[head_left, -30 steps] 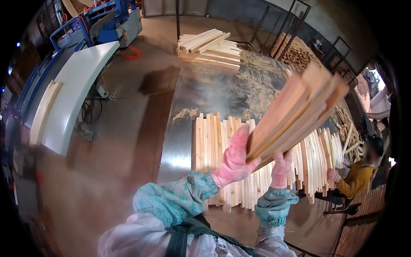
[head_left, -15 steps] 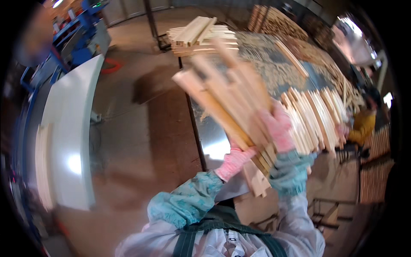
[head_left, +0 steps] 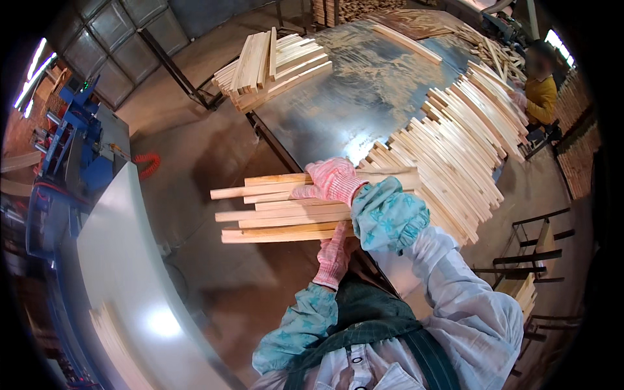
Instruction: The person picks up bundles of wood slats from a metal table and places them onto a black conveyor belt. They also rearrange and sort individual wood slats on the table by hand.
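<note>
A bundle of wooden strips (head_left: pixel 283 220) lies nearly level across my front, its uneven ends pointing left past the table edge. From above, my right hand (head_left: pixel 333 181) in a pink and white glove is closed over the far side of the bundle. Below, my left hand (head_left: pixel 333 258), gloved alike, grips the near side, its fingers partly hidden under the wood. The bundle's right end is hidden behind my right hand and sleeve. Just beyond it, a long row of similar wooden strips (head_left: pixel 448 162) lies side by side on the metal table (head_left: pixel 354 81).
A stack of strips (head_left: pixel 273 68) sits at the table's far left corner. One lone strip (head_left: pixel 408 44) lies farther back amid sawdust. To my left stands a blue machine (head_left: pixel 78 149) with a pale curved worktop (head_left: pixel 123 240). A person in yellow (head_left: pixel 541 99) is at the right.
The bundle has swung from slanting up and away to lying nearly level, pointing left. My view has turned toward the left, and both hands still hold the strips.
</note>
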Demonstrator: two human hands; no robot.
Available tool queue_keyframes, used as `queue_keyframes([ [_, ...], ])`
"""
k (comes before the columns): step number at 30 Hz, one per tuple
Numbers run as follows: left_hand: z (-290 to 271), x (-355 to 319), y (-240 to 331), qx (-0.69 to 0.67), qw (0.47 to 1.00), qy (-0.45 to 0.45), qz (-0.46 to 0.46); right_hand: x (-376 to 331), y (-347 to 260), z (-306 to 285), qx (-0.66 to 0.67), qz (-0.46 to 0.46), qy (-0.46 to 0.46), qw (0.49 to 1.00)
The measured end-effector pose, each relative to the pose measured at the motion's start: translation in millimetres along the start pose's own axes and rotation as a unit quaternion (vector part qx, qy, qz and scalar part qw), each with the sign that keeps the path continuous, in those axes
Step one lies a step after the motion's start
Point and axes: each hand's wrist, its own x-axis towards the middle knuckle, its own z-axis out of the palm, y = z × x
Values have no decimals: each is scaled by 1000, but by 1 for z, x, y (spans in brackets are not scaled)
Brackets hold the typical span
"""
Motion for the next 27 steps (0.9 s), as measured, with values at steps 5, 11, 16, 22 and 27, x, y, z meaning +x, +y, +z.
queue_keyframes([
  [5,10,88,30,59,990,76,-103,103,24,-11,-39,-44,-47,997],
  [11,-12,248,54,-21,965,188,-180,251,46,-17,-24,-92,-63,993],
  [16,31,374,54,41,969,91,-225,350,122,6,-10,-60,-35,998],
  [22,54,466,78,69,974,-11,-218,402,173,38,81,-44,254,963],
  [27,81,532,123,115,969,-105,-191,322,187,16,212,-3,378,901],
])
